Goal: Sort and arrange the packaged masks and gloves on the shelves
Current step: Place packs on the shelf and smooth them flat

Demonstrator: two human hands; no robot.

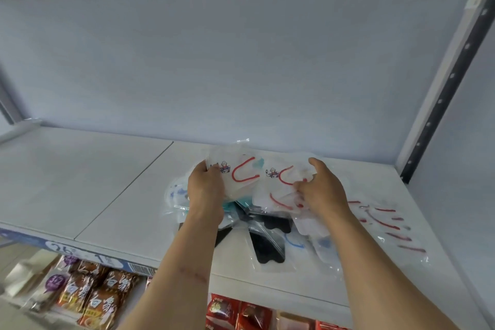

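White shelf (107, 182) bears mask packets (267, 222), pale back panel (214, 61) behind.

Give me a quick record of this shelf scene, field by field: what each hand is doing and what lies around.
left hand: grips the left white mask packet with red ear loops
right hand: pinches the right white mask packet
pile: clear packets heaped on the white shelf, black masks among them
right of pile: red-looped packets lying flat
shelf below: brown snack bags and red bags
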